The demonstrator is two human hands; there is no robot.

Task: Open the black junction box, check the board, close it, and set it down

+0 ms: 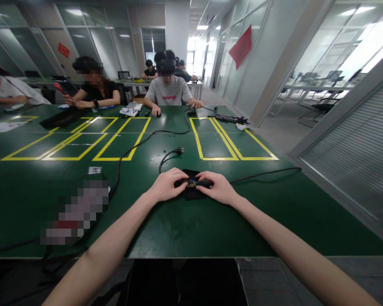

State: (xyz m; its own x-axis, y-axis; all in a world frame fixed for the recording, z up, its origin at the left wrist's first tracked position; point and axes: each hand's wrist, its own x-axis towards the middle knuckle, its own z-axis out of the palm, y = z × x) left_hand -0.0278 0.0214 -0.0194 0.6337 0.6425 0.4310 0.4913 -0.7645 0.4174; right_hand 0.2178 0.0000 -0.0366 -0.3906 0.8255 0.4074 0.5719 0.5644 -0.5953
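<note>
A small black device (191,192) lies on the green table (185,229), with a few small coloured parts (191,183) showing on its top. My left hand (166,183) rests on its left side with fingers curled over it. My right hand (217,187) covers its right side, fingers bent onto the top. Both hands hide much of the device. A black cable runs off to the right from under my right hand. A loose black plug (178,150) on a short cord lies just beyond the device.
Yellow tape rectangles (220,142) mark the tabletop. A long black cable (137,146) crosses the middle. A blurred-out item (78,210) lies front left. People sit along the far edge, one in a grey shirt (169,91). A glass-walled corridor runs at right.
</note>
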